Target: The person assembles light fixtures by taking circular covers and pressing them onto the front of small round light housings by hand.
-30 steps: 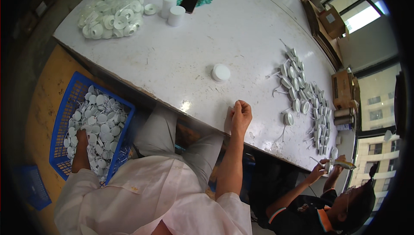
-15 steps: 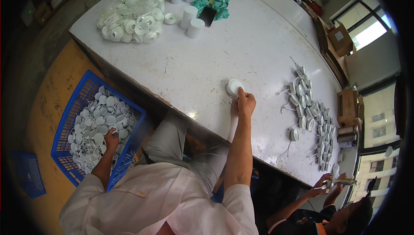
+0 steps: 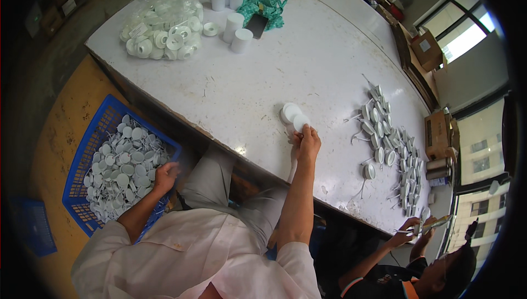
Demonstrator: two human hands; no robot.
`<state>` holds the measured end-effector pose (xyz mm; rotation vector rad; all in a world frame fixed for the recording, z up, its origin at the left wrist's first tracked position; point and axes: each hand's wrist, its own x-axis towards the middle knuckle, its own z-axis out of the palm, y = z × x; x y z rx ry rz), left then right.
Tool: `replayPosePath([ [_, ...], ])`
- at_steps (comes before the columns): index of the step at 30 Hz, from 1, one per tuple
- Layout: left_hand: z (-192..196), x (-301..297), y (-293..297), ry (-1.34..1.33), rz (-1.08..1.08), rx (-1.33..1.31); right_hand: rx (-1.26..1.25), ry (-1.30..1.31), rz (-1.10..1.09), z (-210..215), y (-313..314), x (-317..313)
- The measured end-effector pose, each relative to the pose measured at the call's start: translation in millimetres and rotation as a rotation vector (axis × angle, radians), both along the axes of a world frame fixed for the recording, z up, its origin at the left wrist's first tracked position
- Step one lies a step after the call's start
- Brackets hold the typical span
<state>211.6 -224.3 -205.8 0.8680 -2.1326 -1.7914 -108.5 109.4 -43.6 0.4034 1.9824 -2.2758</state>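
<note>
Discs go on the white table (image 3: 230, 96) within my reach, so my right hand (image 3: 307, 141) pinches one white disc (image 3: 300, 123), fingers closed, beside a round white cap (image 3: 289, 112). My left hand (image 3: 164, 176), loosely curled, seems empty at the blue basket (image 3: 82, 162); half a second ago it was deeper among the pieces.

My right hand (image 3: 308, 141) now sets a second white disc (image 3: 301, 123) beside the first disc (image 3: 289, 112); my left hand (image 3: 165, 177) lifts out of the blue crate (image 3: 82, 162).
</note>
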Motion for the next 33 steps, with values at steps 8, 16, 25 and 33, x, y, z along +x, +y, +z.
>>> replayPosePath([
  [8, 107, -41, 66, -0.082, -0.233, 0.094, -0.323, -0.031, 0.012, 2, 13, 43],
  [16, 200, -142, 147, 0.206, -0.554, 0.078, -0.488, 0.028, 0.096, 29, -1, 108],
  [25, 193, -168, 169, 0.486, -0.726, -0.333, -0.201, 0.034, 0.154, 21, 9, 160],
  [33, 183, -163, 173, 0.853, -0.978, -0.901, -0.259, -0.262, 0.107, 9, 28, 167],
])
